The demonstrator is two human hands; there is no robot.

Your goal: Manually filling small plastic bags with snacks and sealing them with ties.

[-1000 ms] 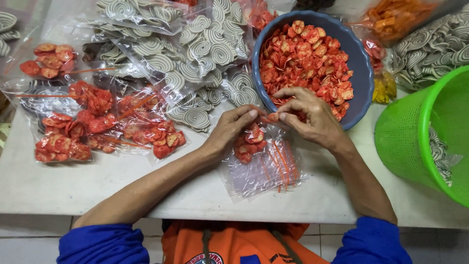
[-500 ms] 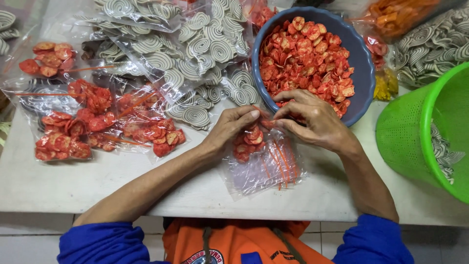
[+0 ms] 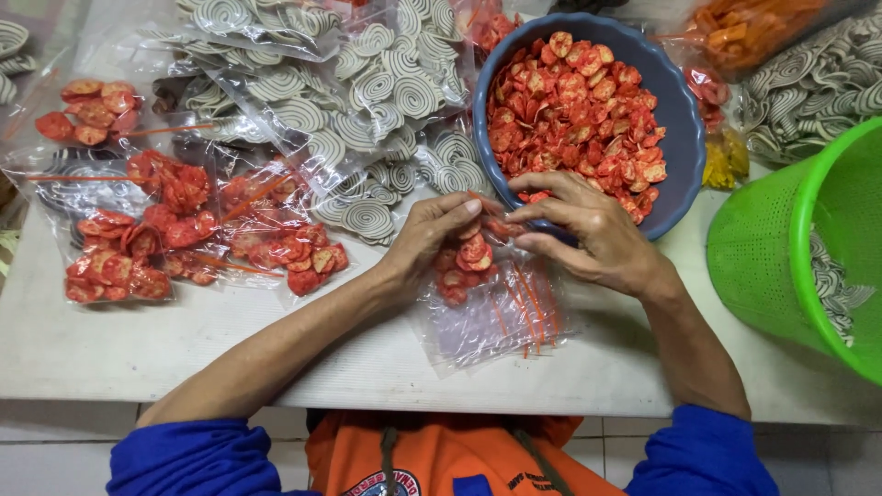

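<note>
Change since earlier: both hands have stayed at the mouth of the small bag, in much the same pose as half a second ago; the red chips inside it sit in about the same clump, and the bowl, basket and packed bags have not shifted.
Left hand [image 3: 432, 234]: fingers curled, pinching the left side of the bag's mouth, thumb and fingertips closed on the plastic.
Right hand [image 3: 588, 230]: fingers bent and closed on the right side of the same mouth, just in front of the bowl's near rim; its fingertips nearly meet those of the left hand.
Small clear bag [image 3: 501, 317]: lies flat on the table between and below the two hands, its open end held by both, its empty end stretching toward the person.
Red chips in the bag [image 3: 467, 262]: bunched at the far end, right under the left fingers.
Blue bowl [image 3: 684, 119]: just beyond the right hand, heaped with loose red chips.
Filled bags of red chips [image 3: 175, 230]: lying to the left, well apart from the hands.
Bags of pale spiral crackers [image 3: 367, 101]: piled far and left of the bowl.
Green basket [image 3: 781, 239]: at the right edge, tilted on its side.
Table [image 3: 184, 340]: pale, bare near the person.
</note>
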